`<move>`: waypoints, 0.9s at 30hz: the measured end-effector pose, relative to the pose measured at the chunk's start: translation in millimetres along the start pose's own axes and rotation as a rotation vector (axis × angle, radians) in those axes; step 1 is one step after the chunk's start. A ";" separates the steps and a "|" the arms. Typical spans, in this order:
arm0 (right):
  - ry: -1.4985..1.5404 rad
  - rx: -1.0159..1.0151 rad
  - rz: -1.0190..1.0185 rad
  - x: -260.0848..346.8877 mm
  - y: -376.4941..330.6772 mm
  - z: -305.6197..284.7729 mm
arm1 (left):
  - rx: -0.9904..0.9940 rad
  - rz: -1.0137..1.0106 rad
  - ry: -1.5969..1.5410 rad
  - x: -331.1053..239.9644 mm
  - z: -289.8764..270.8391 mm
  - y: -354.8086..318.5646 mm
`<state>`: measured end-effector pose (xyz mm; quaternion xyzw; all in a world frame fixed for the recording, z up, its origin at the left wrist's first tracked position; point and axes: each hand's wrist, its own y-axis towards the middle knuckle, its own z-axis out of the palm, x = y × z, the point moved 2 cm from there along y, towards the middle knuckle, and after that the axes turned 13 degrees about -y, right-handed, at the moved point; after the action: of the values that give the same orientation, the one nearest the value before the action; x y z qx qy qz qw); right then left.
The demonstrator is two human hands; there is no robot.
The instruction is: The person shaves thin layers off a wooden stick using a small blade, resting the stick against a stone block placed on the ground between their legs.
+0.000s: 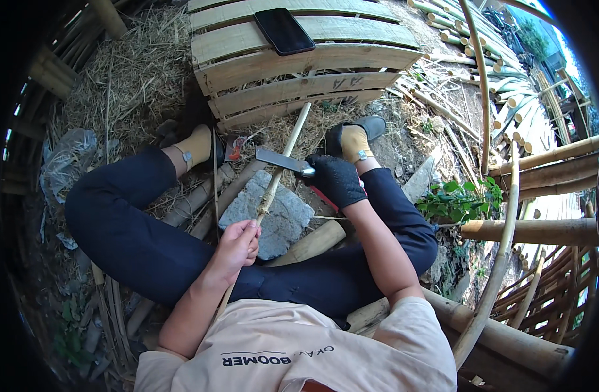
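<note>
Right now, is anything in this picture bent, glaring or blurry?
In the head view: the pale slatted wooden crate bows under the lens's bend, and the corners go black; sunlight nearly bleaches the stacked pale bamboo poles at upper right; the bare left hand, black-gloved right hand and flat grey metal blade sit in softer shade, without obvious blur.

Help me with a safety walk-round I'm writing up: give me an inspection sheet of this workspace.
Surface: uneven ground strewn with straw; a grey stone lies below the stick.
Job's things: the stick, slanting away from the person; a flat-bladed knife crossing it.
Clutter: crumpled clear plastic at left, a small red packet between the feet, a phone on the slatted wooden crate.
Hands: left hand, bare, grips the stick; right hand, in a black glove, grips the knife.
Cables: nothing seen.
Surroundings: piled bamboo poles and a leafy plant at right.
</note>
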<state>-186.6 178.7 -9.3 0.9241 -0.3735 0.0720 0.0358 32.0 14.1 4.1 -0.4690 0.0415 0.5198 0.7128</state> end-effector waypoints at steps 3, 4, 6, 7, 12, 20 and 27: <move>0.020 0.083 -0.003 12.5 -2.2 1.6 | -0.001 0.023 0.014 -2.2 -0.5 -1.3; 0.030 0.101 0.018 17.7 -2.6 0.6 | -0.001 0.024 0.008 -1.5 -1.6 -2.7; 0.061 0.109 0.032 26.0 -1.3 -1.4 | -0.045 0.083 0.082 -0.9 -3.5 -4.6; 0.097 0.114 0.049 27.8 -1.2 -1.7 | -0.044 0.084 0.076 2.2 -4.9 -4.0; 0.066 0.100 0.037 16.2 12.6 20.1 | -0.224 0.504 0.684 9.0 -17.9 2.2; 0.092 0.132 0.212 -41.4 25.7 41.5 | -0.166 0.364 0.548 15.0 -14.4 5.5; 0.097 0.176 0.069 3.5 15.4 20.6 | -0.117 0.229 0.302 8.3 -8.4 2.0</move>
<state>-192.7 162.7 -28.9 0.9057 -0.3953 0.1504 -0.0300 37.8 14.0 -6.4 -0.5745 0.1710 0.5228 0.6061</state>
